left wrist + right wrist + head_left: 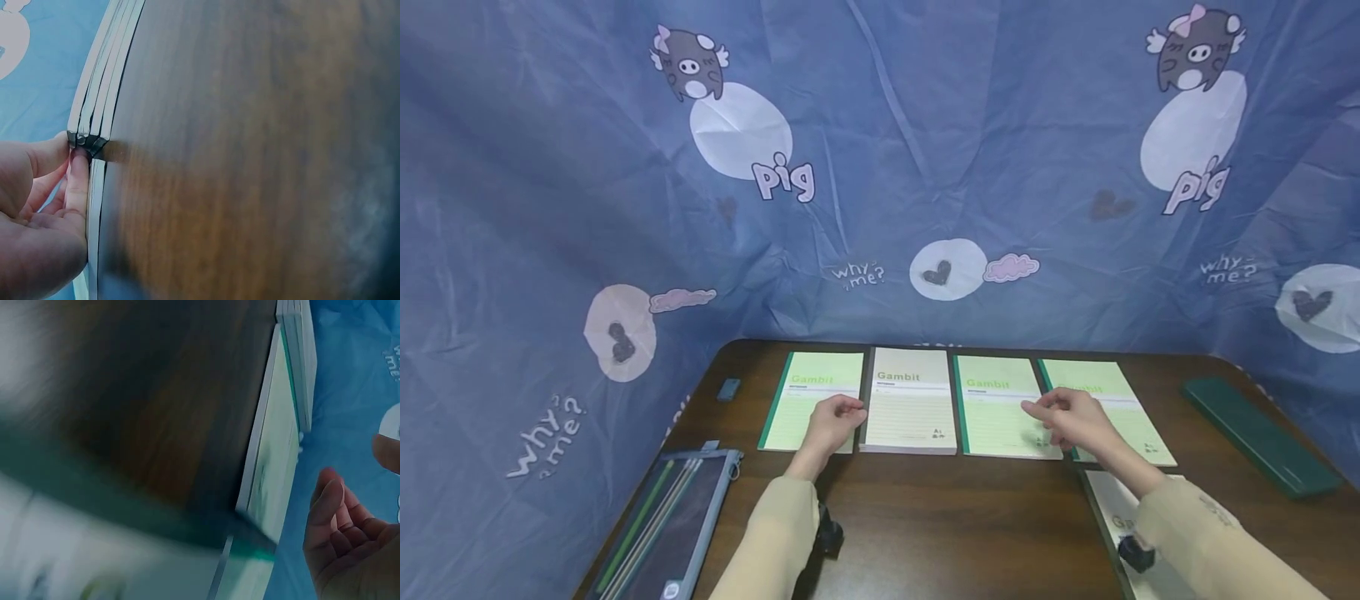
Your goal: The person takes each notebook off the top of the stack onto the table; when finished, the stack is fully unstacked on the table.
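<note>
On the table stand four places of Gambit notebooks in a row. My left hand (831,427) is at the spine of a white, grey-spined notebook stack (910,408), thumb and finger pinching the spine corner (84,140). Under that hand lies a pale green notebook (808,379) with a green spine. My right hand (1075,417) hovers over the gap between two more green notebooks, the third one (996,417) and the far right one (1131,417). Its fingers are loosely curled around nothing, as the right wrist view also shows.
Below my right forearm lies another white notebook (1108,500), partly hidden by the sleeve. A dark green case (1258,437) sits at the right edge. To the left are a zipped pouch (700,517) with pencils and a small blue block (728,389). A blue curtain (865,150) hangs behind.
</note>
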Motion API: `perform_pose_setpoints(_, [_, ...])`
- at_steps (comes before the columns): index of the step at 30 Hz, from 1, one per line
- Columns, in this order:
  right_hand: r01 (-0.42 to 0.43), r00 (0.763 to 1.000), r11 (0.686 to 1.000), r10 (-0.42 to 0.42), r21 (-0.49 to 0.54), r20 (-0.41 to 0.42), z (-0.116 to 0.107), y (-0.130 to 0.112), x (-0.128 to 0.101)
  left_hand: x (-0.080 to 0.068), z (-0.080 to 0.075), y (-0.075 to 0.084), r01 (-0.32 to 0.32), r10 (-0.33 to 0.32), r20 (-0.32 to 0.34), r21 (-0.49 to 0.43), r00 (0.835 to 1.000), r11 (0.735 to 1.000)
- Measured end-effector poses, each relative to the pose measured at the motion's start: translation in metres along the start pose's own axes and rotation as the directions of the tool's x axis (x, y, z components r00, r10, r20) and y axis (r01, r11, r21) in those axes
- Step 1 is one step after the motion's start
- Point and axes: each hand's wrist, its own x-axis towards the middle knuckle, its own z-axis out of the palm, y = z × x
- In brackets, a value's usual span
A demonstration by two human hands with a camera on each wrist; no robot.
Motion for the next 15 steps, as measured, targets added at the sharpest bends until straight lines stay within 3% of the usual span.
perform_pose_setpoints(9, [-0.014,0.999,0.995,0.010,0.095,0.035,0.036,-0.026,0.028,0.001,0.001,0.000,-0.008,0.008,0.002,-0.006,1.000,1.000])
perform_pose_setpoints(15, [-0.062,0.998,0.993,0.060,0.097,0.026,0.061,-0.034,0.042,0.002,0.002,-0.002,-0.003,0.003,-0.001,-0.006,1.000,1.000])
